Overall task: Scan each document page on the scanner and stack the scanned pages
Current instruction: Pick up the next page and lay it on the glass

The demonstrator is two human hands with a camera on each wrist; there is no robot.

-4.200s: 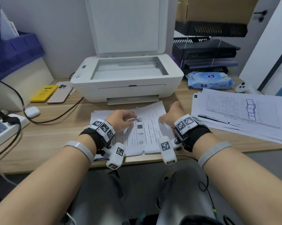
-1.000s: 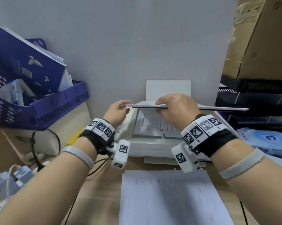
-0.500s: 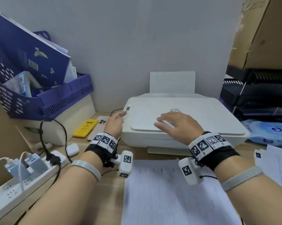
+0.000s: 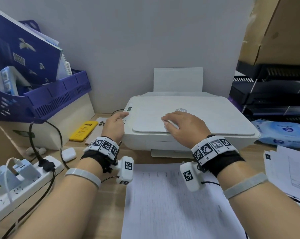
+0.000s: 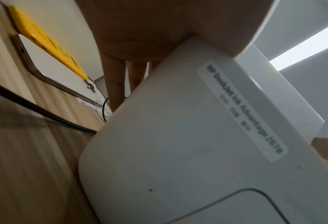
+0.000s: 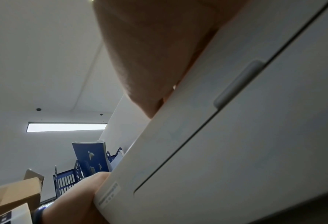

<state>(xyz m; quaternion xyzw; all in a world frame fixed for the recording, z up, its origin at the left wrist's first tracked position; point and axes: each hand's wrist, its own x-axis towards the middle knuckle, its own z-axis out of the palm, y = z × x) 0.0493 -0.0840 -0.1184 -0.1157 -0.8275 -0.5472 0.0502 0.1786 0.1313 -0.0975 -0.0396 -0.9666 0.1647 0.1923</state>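
The white scanner (image 4: 206, 118) stands at the back of the desk with its lid down. My right hand (image 4: 170, 121) lies flat on the front of the lid, fingers straight. My left hand (image 4: 123, 118) rests at the scanner's left edge, one finger reaching onto the control strip near the small display. In the left wrist view the other fingers (image 5: 115, 83) hang beside the scanner body (image 5: 178, 151). The right wrist view shows my palm (image 6: 159, 53) against the lid (image 6: 236, 136). A stack of printed pages (image 4: 171, 204) lies in front of the scanner, another pile (image 4: 289, 175) to the right.
A purple basket (image 4: 47, 102) with a blue folder sits at the left on a box. A yellow phone case (image 4: 82, 131), a white earbud case (image 4: 69, 154) and a power strip (image 4: 16, 188) with cables lie left of the scanner. Black paper trays (image 4: 270, 94) and a wipes pack (image 4: 284, 133) stand right.
A second ago both hands held the half-lowered lid over a page on the glass. The lid is now down, my right hand flat on it and my left at the control strip.
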